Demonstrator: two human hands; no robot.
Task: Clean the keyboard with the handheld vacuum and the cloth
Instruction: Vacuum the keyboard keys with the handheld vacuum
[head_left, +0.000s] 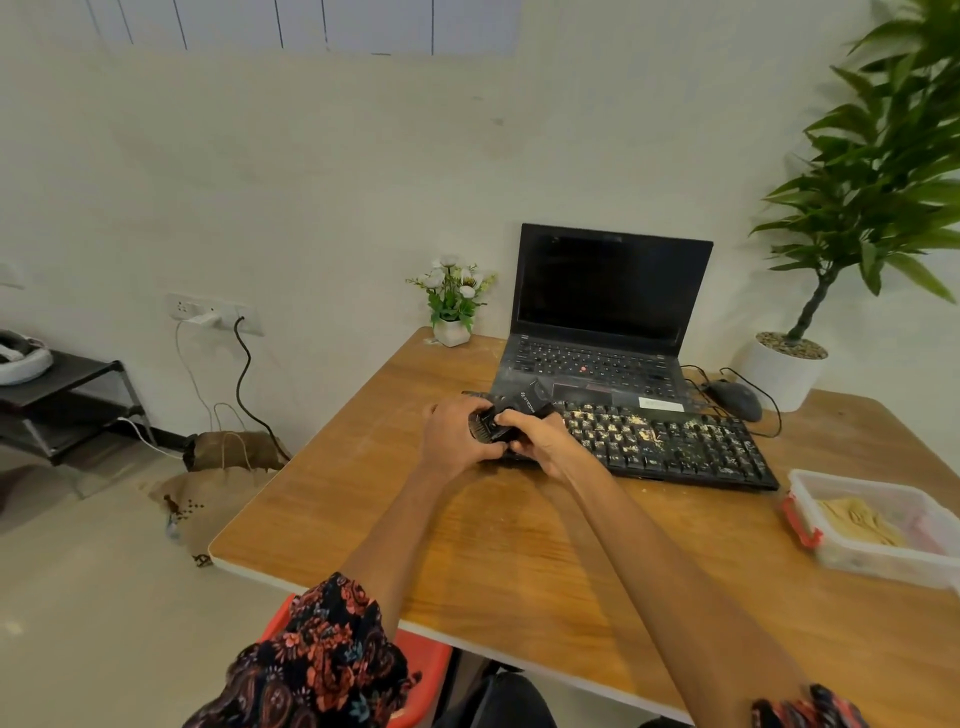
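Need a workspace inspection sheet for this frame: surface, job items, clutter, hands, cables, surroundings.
Surface: wooden table, crumbs scattered near the keyboard.
Job's things: black keyboard strewn with yellowish crumbs; black handheld vacuum held over its left end; cloth: nothing seen.
Clutter: open laptop, screen dark; mouse; clear plastic container with red clips, tan contents; small flower pot.
Hands: left hand and right hand both grip the vacuum.
Cables: black mouse cable loops behind the keyboard; a white and a black lead hang from the wall socket.
Surroundings: potted plant at right; dark shelf at left; paper bag on the floor.
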